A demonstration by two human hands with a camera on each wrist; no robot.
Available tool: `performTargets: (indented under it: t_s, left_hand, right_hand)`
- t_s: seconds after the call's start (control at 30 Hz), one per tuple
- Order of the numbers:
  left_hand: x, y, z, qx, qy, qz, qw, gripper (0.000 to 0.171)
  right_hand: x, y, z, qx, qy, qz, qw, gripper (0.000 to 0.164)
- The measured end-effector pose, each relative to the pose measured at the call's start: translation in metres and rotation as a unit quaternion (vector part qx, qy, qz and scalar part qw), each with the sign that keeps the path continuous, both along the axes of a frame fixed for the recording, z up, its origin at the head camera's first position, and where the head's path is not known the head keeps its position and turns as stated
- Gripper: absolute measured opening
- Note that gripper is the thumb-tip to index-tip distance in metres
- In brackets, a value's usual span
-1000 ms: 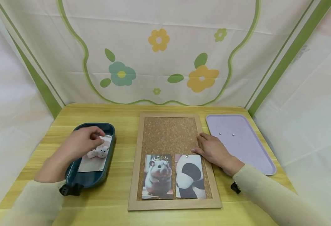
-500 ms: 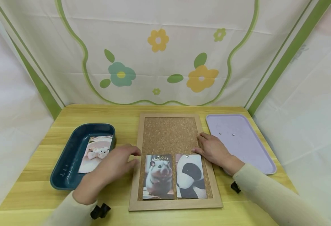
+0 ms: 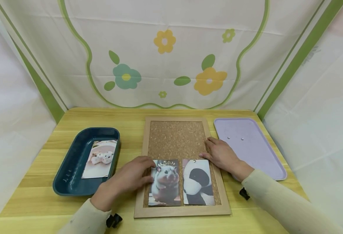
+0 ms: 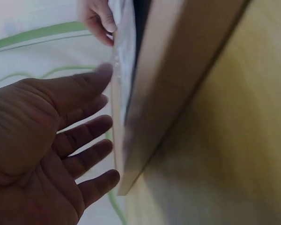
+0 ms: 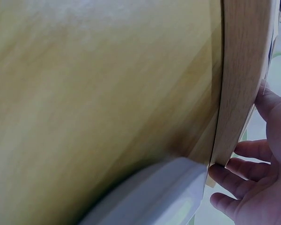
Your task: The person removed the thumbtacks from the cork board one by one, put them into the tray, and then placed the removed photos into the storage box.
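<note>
The hamster photo [image 3: 165, 188], near on the board [image 3: 177, 139], is probably light, easily creased, best taken by its edges. The left hand [image 3: 131, 175], loosely spread, is beside it; farther, the right hand [image 3: 221, 155], also spread, touches the board.

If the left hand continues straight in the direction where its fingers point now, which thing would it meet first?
Probably the hamster picture on the corkboard: in the head view, the left hand has its fingertips at that picture's left edge, though actual contact is unclear.
</note>
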State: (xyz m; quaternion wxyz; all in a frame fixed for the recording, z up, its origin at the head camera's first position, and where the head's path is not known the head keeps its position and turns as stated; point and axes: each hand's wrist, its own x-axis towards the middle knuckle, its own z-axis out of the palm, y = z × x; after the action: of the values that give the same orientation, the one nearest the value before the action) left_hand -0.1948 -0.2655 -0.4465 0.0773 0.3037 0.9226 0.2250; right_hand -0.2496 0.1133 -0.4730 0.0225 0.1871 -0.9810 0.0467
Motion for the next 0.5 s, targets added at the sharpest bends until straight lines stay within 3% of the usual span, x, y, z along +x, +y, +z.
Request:
performTargets:
  t_s: [0.17, 0.5]
  left_hand:
    - [0.002, -0.003, -0.006, 0.0, -0.016, -0.016, 0.9998, 0.052]
    - [0.005, -0.007, -0.02, -0.025, -0.03, -0.047, 0.9981, 0.1]
  right_hand:
    - [0.0, 0.0, 0.0, 0.001, -0.001, 0.0, 1.0, 0.074]
    - [-0.001, -0.001, 0.001, -0.001, -0.014, -0.006, 1.0, 0.073]
